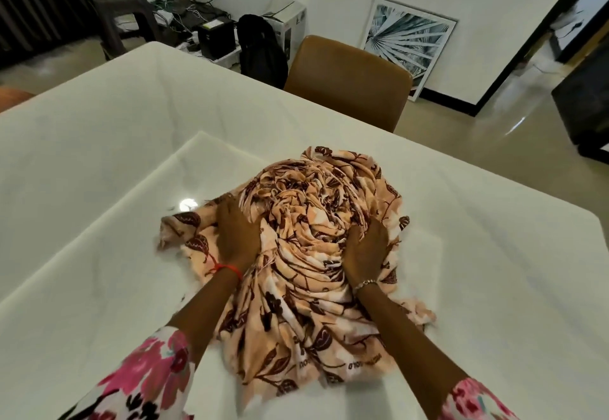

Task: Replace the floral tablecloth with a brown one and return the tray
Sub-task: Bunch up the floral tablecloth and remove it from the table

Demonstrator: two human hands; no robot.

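Peach floral tablecloth with brown leaf print [316, 254] lies bunched in a heap on the white glossy surface [99, 162]. Left hand [235, 238] and right hand [365, 251] press its sides, fingers [357, 233] buried in folds.

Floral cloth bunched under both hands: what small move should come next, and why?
Probably scoop the floral cloth up and lift it off the table. It is already gathered into a heap, the left hand and right hand press on either side, and loose ends trail toward the person. No brown cloth or tray is in view.
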